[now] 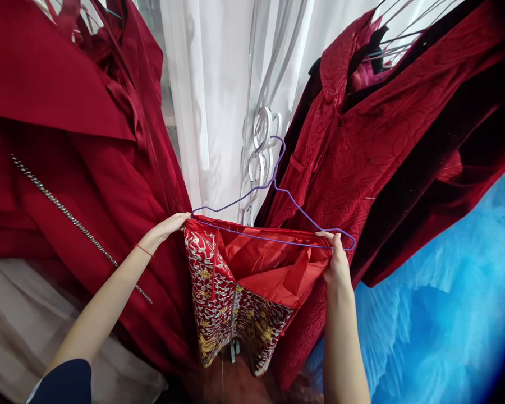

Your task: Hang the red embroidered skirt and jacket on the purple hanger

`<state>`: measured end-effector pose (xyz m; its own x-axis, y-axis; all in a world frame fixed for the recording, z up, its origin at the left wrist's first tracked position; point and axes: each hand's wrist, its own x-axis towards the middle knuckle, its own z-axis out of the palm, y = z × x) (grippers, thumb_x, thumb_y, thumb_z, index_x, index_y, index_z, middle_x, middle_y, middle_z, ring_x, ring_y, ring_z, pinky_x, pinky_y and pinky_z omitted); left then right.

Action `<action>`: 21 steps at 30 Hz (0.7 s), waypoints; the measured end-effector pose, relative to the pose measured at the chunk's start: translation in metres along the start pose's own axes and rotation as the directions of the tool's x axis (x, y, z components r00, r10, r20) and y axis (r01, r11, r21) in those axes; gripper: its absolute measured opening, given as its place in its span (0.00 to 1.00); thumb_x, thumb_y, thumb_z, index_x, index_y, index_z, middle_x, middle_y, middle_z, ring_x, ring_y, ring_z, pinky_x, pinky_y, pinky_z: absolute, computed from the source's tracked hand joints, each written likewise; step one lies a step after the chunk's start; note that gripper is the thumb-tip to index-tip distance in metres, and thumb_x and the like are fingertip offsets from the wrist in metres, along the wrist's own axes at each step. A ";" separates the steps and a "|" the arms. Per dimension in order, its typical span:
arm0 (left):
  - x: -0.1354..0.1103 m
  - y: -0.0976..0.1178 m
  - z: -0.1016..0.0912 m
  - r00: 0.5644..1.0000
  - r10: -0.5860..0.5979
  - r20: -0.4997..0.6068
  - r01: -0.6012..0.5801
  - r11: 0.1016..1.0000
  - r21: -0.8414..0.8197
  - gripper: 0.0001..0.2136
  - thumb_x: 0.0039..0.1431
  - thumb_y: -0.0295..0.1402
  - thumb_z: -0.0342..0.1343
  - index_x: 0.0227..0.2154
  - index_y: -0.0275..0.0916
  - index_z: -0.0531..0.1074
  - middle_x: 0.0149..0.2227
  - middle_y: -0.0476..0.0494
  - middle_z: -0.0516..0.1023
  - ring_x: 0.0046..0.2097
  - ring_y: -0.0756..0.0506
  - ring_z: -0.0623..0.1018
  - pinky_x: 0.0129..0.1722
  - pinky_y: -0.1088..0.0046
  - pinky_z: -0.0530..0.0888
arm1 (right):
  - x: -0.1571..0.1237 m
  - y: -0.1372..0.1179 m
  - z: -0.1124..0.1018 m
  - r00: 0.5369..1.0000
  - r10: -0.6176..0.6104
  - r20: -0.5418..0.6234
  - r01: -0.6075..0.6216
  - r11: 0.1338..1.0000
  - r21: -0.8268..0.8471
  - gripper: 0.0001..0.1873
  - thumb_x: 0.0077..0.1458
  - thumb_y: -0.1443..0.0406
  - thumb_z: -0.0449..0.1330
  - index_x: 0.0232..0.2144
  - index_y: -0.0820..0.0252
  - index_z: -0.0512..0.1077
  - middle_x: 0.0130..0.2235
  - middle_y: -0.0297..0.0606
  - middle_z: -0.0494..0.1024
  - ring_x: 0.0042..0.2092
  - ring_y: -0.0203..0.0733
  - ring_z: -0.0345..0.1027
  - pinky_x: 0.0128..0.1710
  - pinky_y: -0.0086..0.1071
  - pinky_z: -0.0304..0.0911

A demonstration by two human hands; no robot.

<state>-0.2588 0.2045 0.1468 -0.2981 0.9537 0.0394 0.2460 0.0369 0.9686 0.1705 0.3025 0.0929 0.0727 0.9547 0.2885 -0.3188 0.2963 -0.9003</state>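
A thin purple wire hanger (278, 193) is held out in front of me with a red embroidered garment (231, 297) draped over its bottom bar; gold and silver patterns cover the outside, plain red lining shows inside. My left hand (168, 225) pinches the garment's left top corner at the hanger's end. My right hand (335, 261) is closed on the garment's right top edge and the hanger's bar.
Dark red garments (79, 168) hang on the left, one with a silver chain trim (67, 216). More crimson robes (387, 157) hang on wire hangers at the right. A white curtain (219, 101) hangs behind. Blue sheeting (454, 314) fills the lower right.
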 end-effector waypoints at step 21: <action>-0.029 -0.068 0.029 0.967 -0.077 -0.243 0.101 0.991 0.085 0.10 0.50 0.28 0.57 0.37 0.42 0.70 0.20 0.49 0.73 0.24 0.45 0.77 0.28 0.73 0.71 | 0.012 0.034 0.010 0.991 -0.122 -0.050 0.122 0.992 -0.018 0.28 0.52 0.41 0.57 0.35 0.58 0.78 0.30 0.37 0.80 0.36 0.44 0.75 0.38 0.37 0.68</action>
<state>-0.2406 0.1832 0.0724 -0.5310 0.8471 0.0228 0.2921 0.1577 0.9433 0.1512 0.3239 0.0687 0.1580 0.9114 0.3801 -0.2908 0.4108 -0.8641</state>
